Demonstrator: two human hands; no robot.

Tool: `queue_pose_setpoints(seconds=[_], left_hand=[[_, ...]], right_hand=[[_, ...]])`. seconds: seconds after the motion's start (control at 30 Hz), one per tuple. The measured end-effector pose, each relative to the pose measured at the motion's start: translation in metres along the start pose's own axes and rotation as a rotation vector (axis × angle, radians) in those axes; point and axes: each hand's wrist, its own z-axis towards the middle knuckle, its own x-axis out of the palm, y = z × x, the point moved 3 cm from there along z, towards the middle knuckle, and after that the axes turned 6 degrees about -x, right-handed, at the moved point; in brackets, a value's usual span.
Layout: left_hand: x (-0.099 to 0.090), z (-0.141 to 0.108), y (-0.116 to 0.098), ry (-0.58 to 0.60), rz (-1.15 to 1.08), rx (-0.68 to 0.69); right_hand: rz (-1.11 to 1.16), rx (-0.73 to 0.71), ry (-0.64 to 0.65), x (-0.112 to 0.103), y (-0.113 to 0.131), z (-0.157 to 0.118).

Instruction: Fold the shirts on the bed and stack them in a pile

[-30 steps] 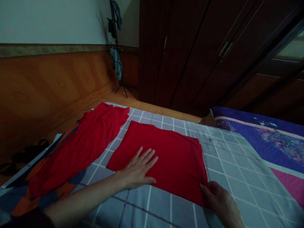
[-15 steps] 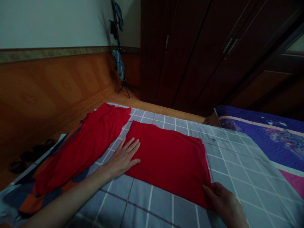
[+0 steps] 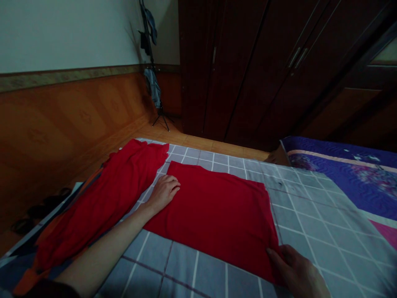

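Note:
A folded red garment (image 3: 214, 215) lies flat as a rough rectangle on the bed's grey checked sheet (image 3: 186, 254). My left hand (image 3: 164, 191) rests at its left edge, with fingers curled together on the cloth; the thumb is hidden. At the near right corner, my right hand (image 3: 296, 267) pinches the fabric between thumb and fingers. Left of my left hand lies a loose, crumpled heap of red clothing (image 3: 108, 194), partly covering orange and dark blue cloth (image 3: 31, 278).
A dark wooden wardrobe (image 3: 235, 74) stands beyond the bed. A coat stand (image 3: 151, 62) with hanging clothes is in the far corner. Purple flowered bedding (image 3: 338, 155) lies to the right. Dark footwear (image 3: 37, 211) sits on the floor at the left.
My left hand has gone from spread flat to curled fingers. The garment's near left part now reaches further left. My right hand still pinches the corner, slightly lower in view.

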Motion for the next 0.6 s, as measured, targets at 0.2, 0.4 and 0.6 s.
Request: queue_pose_setpoints(seconds=[0.2,0.4,0.6], left_hand=[[-0.002,0.0,-0.015,0.072,0.177,0.128],[-0.005,0.021,0.008,0.04,-0.024,-0.201],[-0.009,0.025,-0.026,0.019,-0.127,-0.261]], right_hand=[[-0.003,-0.015,-0.005,0.0,0.003,-0.002],[0.009,0.004,0.011,0.003,-0.001,0.0],[0.028,-0.01,0.019,-0.001,0.001,0.0]])
